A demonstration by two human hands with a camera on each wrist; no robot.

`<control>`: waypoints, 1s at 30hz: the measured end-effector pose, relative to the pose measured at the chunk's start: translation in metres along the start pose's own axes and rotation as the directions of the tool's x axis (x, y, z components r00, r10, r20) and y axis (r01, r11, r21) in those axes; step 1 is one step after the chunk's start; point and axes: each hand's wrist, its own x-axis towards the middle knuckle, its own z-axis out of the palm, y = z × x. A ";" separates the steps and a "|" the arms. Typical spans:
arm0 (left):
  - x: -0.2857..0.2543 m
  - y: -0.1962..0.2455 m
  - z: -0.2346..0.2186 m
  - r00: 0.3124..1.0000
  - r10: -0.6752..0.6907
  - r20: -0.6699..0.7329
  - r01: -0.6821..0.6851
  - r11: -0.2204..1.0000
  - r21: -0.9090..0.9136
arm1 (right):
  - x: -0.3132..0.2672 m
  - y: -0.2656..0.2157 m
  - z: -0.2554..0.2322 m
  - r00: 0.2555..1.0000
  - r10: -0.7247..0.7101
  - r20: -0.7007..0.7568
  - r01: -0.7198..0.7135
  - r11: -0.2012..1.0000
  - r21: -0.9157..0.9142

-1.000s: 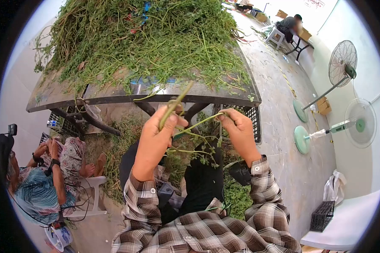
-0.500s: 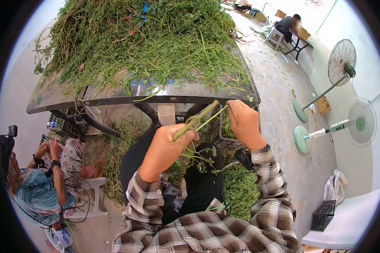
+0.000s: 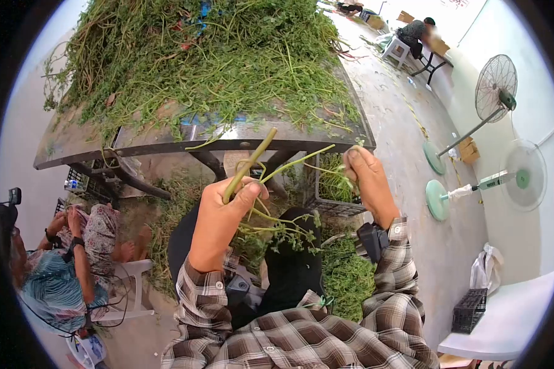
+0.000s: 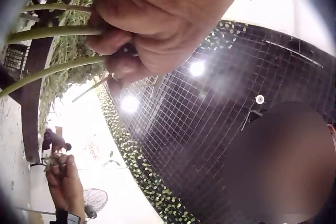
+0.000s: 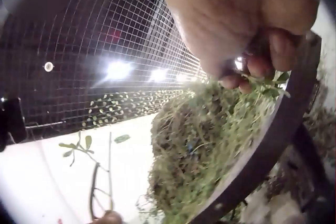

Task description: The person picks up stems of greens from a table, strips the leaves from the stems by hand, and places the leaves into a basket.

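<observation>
Now right hand (image 3: 366, 178) lower, stem (image 3: 247, 166) steeper.

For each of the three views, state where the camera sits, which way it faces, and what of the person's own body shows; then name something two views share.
Head: on the head, facing forward and down at the left hand, right hand, checked sleeves, thick green stem and heap of cut green herbs.
Left wrist: under the left hand, facing up past the thick green stem at wire mesh.
Right wrist: under the right hand, facing the heap of cut green herbs.
Shared: head and left wrist both show the stem.
</observation>
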 end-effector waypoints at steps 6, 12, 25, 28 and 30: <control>0.000 -0.003 0.000 0.999 0.027 0.024 -0.028 0.999 0.034 | -0.010 -0.030 0.026 0.979 0.032 0.202 -0.040 0.999 0.035; -0.002 0.000 -0.004 0.998 -0.009 0.056 0.005 0.997 0.077 | -0.017 -0.043 0.032 0.900 -0.022 0.436 0.146 0.957 -0.252; 0.001 -0.001 -0.001 0.990 0.010 -0.139 -0.022 0.996 -0.084 | -0.035 -0.002 -0.007 0.979 0.188 -0.081 -0.200 0.963 -0.183; 0.001 0.000 0.002 0.992 0.008 -0.130 -0.021 0.995 -0.094 | -0.040 0.007 0.015 0.971 0.201 0.129 -0.165 0.955 -0.247; 0.001 0.000 0.001 0.991 0.006 -0.136 -0.020 0.995 -0.101 | -0.041 0.023 0.028 0.959 0.166 0.229 -0.114 0.968 -0.224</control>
